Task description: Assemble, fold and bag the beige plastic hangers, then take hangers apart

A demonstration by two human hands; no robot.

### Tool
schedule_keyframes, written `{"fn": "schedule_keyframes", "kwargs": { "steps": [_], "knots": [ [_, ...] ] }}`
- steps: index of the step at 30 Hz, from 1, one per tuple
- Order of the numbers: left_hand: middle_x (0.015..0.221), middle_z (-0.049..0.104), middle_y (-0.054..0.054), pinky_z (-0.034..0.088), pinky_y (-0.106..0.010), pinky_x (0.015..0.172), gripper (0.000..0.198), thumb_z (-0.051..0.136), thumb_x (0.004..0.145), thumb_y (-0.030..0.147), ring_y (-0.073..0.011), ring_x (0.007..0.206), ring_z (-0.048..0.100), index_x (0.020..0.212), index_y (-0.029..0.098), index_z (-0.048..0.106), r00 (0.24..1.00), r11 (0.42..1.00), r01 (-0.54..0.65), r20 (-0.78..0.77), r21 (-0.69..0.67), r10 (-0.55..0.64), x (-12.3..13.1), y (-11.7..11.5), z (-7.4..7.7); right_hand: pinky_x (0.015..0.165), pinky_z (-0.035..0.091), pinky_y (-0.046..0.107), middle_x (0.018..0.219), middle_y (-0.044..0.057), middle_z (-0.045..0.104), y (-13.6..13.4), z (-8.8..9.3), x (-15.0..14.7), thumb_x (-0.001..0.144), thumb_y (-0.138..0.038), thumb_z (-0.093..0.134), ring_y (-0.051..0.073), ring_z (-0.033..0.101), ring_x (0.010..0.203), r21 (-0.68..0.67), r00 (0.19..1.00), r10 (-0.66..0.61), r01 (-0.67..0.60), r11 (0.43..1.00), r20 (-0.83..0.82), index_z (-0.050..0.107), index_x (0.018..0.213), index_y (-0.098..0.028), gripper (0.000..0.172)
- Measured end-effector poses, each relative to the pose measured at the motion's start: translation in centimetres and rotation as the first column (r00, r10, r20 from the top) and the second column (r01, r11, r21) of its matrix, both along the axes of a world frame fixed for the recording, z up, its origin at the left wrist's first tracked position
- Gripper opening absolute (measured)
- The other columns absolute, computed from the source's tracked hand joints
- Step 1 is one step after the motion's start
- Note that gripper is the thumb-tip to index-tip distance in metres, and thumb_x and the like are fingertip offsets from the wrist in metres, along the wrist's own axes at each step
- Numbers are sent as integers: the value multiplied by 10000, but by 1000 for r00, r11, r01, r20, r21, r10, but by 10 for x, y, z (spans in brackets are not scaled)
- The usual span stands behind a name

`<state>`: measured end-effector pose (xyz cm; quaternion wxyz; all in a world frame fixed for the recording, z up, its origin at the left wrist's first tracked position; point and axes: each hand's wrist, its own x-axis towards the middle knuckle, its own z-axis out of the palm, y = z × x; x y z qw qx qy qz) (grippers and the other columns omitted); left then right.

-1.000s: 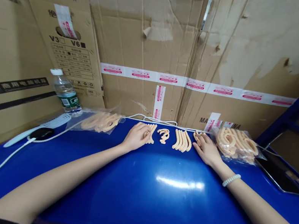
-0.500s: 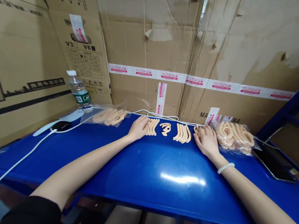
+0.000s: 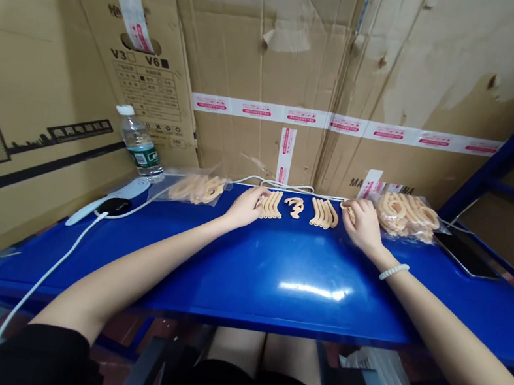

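My left hand point(image 3: 247, 207) rests at the left end of a row of slim, curved, light wood-coloured pieces point(image 3: 272, 204). Its fingers are bent together against the outermost piece, and whatever lies inside them is hidden. Between the hands are some small hooked pieces point(image 3: 295, 206) in the same colour, then a second row of slim curved pieces point(image 3: 325, 214). Just right of that row, my right hand point(image 3: 363, 223) has its fingers curled round a curved wooden piece point(image 3: 348, 209), which shows only partly at the fingertips. A pale beaded bracelet circles the right wrist.
Clear bags of similar pieces lie left point(image 3: 198, 187) and right point(image 3: 407, 215) on the blue table point(image 3: 242, 276). A phone point(image 3: 467, 255) sits at far right. A water bottle point(image 3: 139, 144), white cable point(image 3: 48, 272) and black round object point(image 3: 114, 206) are left. Cardboard point(image 3: 265, 147) stands behind.
The head view has tipped downward, so the table sits higher in the picture. My right fingers have curled more round the piece beneath them. The rows keep their layout.
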<state>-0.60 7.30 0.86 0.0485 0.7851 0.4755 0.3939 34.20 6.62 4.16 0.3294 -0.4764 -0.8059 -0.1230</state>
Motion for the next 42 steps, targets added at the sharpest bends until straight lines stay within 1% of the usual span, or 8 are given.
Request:
{"fn": "schedule_keyframes", "kwargs": {
  "steps": [7,12,18,24,30,34,38,42],
  "knots": [
    [1098,675,-104,543,-473,956,384,529,757,31,-268,1010,655,1104,175,607,998,999,-3,-65,-50,-1,-12,-11,-11,760,507,366,849,78,698,1,13,-50,922,-241,456,232,634,776,-94,992,89,-98,991,-95,655,996,-187,219],
    [1205,626,-133,493,-495,1037,392,508,808,40,-306,1151,590,1174,154,588,989,1000,11,-150,-20,-14,-16,-30,-18,680,496,297,748,22,692,-4,-2,-82,904,-170,477,174,640,661,-184,977,191,-206,961,-96,633,1030,-176,201],
    [1262,625,-146,498,-494,1045,371,496,859,61,-307,1208,570,1208,155,576,973,999,50,-228,6,-47,-17,-40,-15,771,511,328,1003,93,724,-23,-20,-89,922,-154,483,215,688,875,-229,955,297,-292,929,-14,635,1053,-189,204],
    [1319,631,-155,492,-506,1081,380,482,899,83,-307,1287,561,1262,153,568,957,996,81,-283,50,-63,-15,-39,-18,722,491,314,946,83,687,-35,-24,-83,965,-167,448,212,649,850,-254,907,366,-312,916,206,641,1019,-176,200],
    [1335,638,-172,487,-510,1108,377,469,935,128,-311,1302,570,1300,117,562,952,995,77,-301,60,-56,-17,-39,-21,736,505,354,922,100,672,-34,-24,-85,977,-164,448,226,604,843,-208,894,383,-338,918,235,652,1029,-148,212],
    [1339,640,-175,479,-518,1116,370,471,944,139,-314,1306,569,1299,107,569,954,997,67,-294,27,-56,-18,-39,-23,840,525,418,962,119,686,-33,-23,-83,981,-156,451,270,594,987,-157,892,394,-366,917,222,647,1101,-126,232],
    [1336,638,-169,489,-515,1101,353,489,934,121,-306,1281,584,1274,119,581,970,999,52,-237,-12,-53,-18,-38,-24,937,516,462,1133,161,681,-27,-18,-83,969,-140,461,300,570,1135,-110,894,376,-360,927,244,647,1149,-116,260],
    [1284,660,-140,508,-515,1066,322,483,922,79,-288,1203,620,1211,153,604,984,999,32,-175,-33,-37,-19,-35,-23,1034,465,520,1408,195,577,-17,-14,-87,945,-106,461,358,477,1334,-63,887,301,-298,952,350,634,1243,-102,345]
  ]
}}
